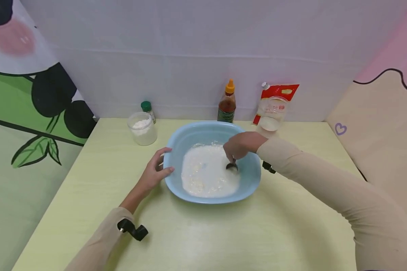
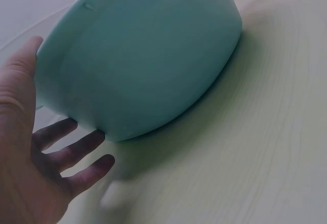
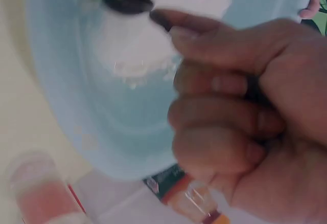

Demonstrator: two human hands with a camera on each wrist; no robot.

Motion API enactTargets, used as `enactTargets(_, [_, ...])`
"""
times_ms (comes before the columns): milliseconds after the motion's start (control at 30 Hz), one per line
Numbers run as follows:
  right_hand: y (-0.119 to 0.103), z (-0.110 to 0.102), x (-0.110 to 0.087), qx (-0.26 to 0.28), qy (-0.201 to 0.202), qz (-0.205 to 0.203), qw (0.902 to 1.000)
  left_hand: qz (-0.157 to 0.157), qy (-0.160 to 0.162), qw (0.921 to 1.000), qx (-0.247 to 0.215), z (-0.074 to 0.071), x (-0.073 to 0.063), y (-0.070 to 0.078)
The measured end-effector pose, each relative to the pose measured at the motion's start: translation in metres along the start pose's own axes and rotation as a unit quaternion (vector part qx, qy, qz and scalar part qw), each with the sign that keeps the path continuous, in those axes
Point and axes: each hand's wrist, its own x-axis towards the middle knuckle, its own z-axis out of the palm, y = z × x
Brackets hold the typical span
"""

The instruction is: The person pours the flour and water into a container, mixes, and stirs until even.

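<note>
A light blue plastic basin (image 1: 254, 180) stands on the table and holds a white milky mixture (image 1: 207, 177) with small lumps. At its left side my left hand (image 1: 154, 169) holds the rim, thumb on the edge and other fingers against the outer wall; in the left wrist view, the basin wall (image 2: 148, 60) fills much of the frame. My right hand (image 1: 242, 145) reaches over the right side, its fingers curled round the handle of a dark metal spoon (image 1: 232, 166). The spoon's bowl (image 3: 127, 1) is down at the white mixture, blurred in the right wrist view.
Behind the basin on the left are a clear jar of white powder (image 1: 142, 128) and a small green-capped shaker (image 1: 147, 109). A sauce bottle with an orange cap (image 1: 227, 103) stands behind it. A clear cup (image 1: 272, 114) and a red-and-white pouch (image 1: 285, 90) are at the back right.
</note>
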Motion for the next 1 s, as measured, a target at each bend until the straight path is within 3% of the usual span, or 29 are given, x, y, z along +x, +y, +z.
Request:
enactTargets(133, [-0.012, 0.004, 0.009, 0.06, -0.008, -0.076, 0.9953, 0.0, 0.002, 1.0, 0.001, -0.001, -0.001, -0.001])
enactTargets(233, [-0.018, 0.006, 0.016, 0.086, 0.021, -0.115, 0.9895, -0.001, 0.002, 1.0, 0.0, -0.001, -0.001, -0.001])
enactTargets(300, [-0.02, 0.006, 0.019, 0.081, 0.053, -0.114, 0.9887, -0.004, 0.001, 1.0, -0.004, -0.001, -0.001, 0.0])
enactTargets(500, [-0.01, 0.002, 0.026, 0.012, 0.16, -0.042, 0.9862, -0.009, 0.0, 1.0, -0.003, -0.001, -0.001, 0.003])
enactTargets(700, [-0.001, -0.001, 0.035, -0.091, 0.254, -0.065, 0.9608, -0.008, 0.001, 1.0, 0.001, -0.001, -0.003, 0.003])
enactTargets(833, [0.0, -0.005, 0.04, -0.129, 0.279, -0.092, 0.9472, -0.006, 0.002, 1.0, -0.003, 0.0, -0.003, 0.005])
enactTargets(1000, [-0.001, -0.008, 0.045, -0.117, 0.274, -0.107, 0.9485, -0.007, 0.006, 0.9999, -0.005, 0.0, -0.003, 0.005])
